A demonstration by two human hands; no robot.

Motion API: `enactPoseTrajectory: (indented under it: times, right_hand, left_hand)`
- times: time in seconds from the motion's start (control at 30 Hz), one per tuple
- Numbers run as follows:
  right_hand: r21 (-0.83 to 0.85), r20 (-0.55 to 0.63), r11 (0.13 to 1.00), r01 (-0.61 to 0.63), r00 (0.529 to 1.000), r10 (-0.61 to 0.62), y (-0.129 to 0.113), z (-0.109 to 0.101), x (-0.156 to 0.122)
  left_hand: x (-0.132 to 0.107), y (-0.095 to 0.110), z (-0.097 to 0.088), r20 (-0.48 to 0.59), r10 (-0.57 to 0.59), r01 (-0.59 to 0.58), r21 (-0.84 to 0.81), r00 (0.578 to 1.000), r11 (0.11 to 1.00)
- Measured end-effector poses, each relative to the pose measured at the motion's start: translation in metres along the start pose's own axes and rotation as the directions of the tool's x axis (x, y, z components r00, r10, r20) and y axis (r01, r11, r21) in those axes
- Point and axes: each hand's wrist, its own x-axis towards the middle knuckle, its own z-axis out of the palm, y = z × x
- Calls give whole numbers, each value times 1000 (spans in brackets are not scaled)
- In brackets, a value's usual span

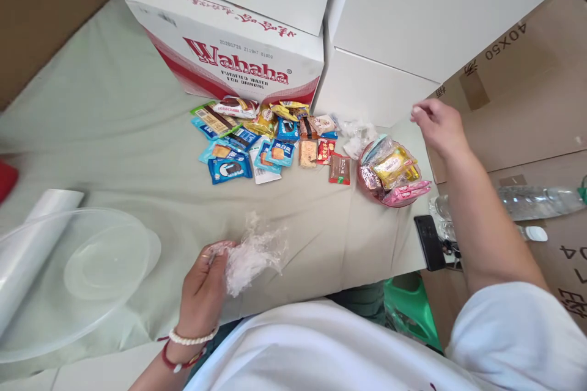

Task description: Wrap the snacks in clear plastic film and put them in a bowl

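My left hand [205, 284] is closed on a crumpled clear plastic bag [252, 256] with something white in it, low over the front of the table. My right hand [438, 125] is raised beyond the bowl at the right, its fingers curled into a pinch. Whether anything is between those fingertips is too small to tell. Nearest to it is a pinkish clear bowl [367, 192] filled with wrapped snacks, among them a yellow packet [393, 165] and pink packets [406, 193]. Blue snack packets [230, 168] and a brown-red packet [339, 169] lie on the cloth with several others.
A Wahaha water carton [247, 64] and white boxes [380, 30] stand behind the snacks. Crumpled clear plastic [360, 137] lies beside the bowl. At left are a large translucent basin [142, 269] and a plastic roll [50, 220]. A phone [430, 242] and water bottle [541, 203] are at right.
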Motion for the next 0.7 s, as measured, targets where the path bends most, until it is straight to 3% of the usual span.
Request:
enactPoseTrajectory:
  times: [0.03,0.07,0.17,0.27,0.33,0.43,0.6,0.7]
  right_hand:
    - [-81,-123,994,68,989,-78,-5,-3,-32]
    - [-156,-147,981,114,980,-137,-11,-1,-67]
    - [-330,20,919,215,975,-221,-25,31,-162]
    - [-433,83,887,163,987,-141,-27,74,-214]
    - [-449,98,890,87,994,-47,-18,91,-223]
    - [-398,104,917,16,994,27,8,92,-219]
    - [-238,33,971,-7,999,16,76,51,-204]
    - [-192,-61,976,-104,994,94,112,22,-181]
  left_hand:
    - [-2,-3,-3,15,-18,18,0,1000,1000]
    - [-3,-5,-4,31,-36,36,-2,999,999]
    - [-5,-6,-5,48,-38,38,-7,998,999]
    - [-9,0,-2,49,-12,14,-39,999,999]
    - [-13,3,-1,53,-13,19,-114,999,993]
    - [-20,2,-3,63,-36,50,-238,997,970]
    - [-31,-17,-14,87,-67,88,-254,994,963]
    - [-33,-23,-17,25,44,-40,-148,999,988]
